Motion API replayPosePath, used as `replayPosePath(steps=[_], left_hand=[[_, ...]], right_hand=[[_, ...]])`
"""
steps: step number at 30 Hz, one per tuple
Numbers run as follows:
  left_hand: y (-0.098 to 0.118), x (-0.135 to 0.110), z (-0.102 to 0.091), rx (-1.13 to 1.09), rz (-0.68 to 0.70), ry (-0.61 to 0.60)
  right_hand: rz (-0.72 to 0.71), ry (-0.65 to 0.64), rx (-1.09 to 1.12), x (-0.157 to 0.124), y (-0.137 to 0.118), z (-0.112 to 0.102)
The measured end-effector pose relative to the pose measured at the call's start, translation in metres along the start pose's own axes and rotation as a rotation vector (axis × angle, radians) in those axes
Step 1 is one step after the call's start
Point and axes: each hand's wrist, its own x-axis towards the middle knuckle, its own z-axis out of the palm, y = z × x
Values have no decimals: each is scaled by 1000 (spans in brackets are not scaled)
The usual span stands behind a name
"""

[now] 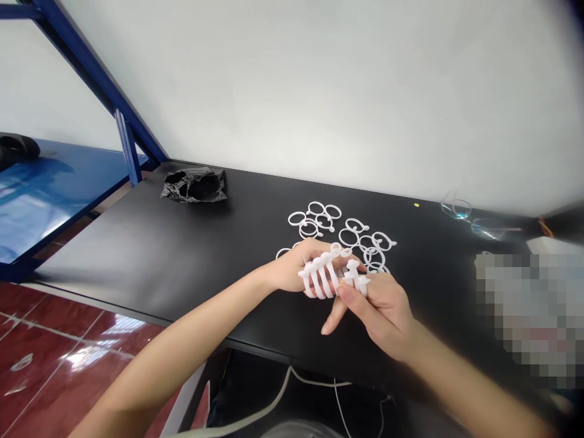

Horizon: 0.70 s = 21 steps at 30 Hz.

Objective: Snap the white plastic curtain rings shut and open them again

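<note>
My left hand (296,271) is low over the black table (182,255), with several white plastic rings (319,277) threaded side by side over its fingers. My right hand (378,307) meets it from the right, thumb and fingers pinched on a white ring (356,281) at the end of that row. Its index finger points down and left. A loose heap of the same white rings (347,234) lies on the table just beyond both hands.
A crumpled black plastic bag (195,185) sits at the table's far left. Clear plastic pieces (469,216) lie far right by the white wall. A blue metal frame and shelf (55,182) stand left. Cables (292,389) hang under the table's front edge; a blurred patch covers the right.
</note>
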Motion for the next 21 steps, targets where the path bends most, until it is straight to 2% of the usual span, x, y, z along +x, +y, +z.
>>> replayPosePath(steps=[3,7,11,17,21], left_hand=[[3,2,3,-1,-90,14],[0,0,3,59,-12,52],[-6,-5,-1,264,5,115],[-5,-7,-7,503,122,127],[-10,-6,-7,741,103,74]], right_hand=[[-33,0,-6,-2,2,-1],[118,31,190,-2,8,2],[288,44,360,1,13,8],[338,133,454,3,13,7],[401,56,516,4,16,6]])
